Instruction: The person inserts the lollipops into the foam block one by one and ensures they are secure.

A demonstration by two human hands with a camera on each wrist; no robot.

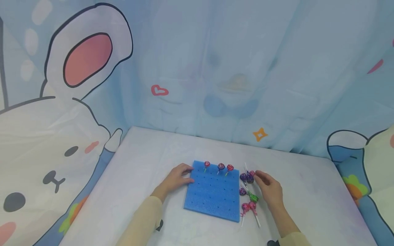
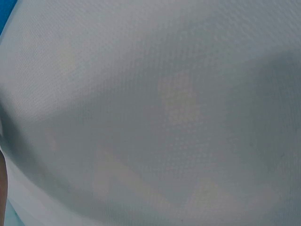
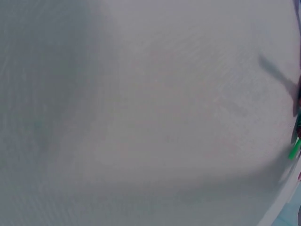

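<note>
A blue foam board (image 1: 212, 191) with rows of small holes lies on the white table. Three red-wrapped lollipops, one of them here (image 1: 221, 166), stand in its far row. My left hand (image 1: 176, 177) rests at the board's left edge, thumb and fingers spread apart on it. Right of the board, my right hand (image 1: 271, 191) has its thumb and fingertips together at a pink lollipop (image 1: 252, 173), whose stick is hidden. Purple lollipops (image 1: 247, 178) lie against that one. The left wrist view catches only a corner of the board (image 2: 5, 12).
Closer to me beside the board lie another purple lollipop (image 1: 243, 191), a green one (image 1: 253, 197) and two pink ones (image 1: 245, 207). A cartoon-printed curtain (image 1: 191, 68) rises behind the table (image 1: 147, 150). A green stick (image 3: 295, 149) shows at the right wrist view's edge.
</note>
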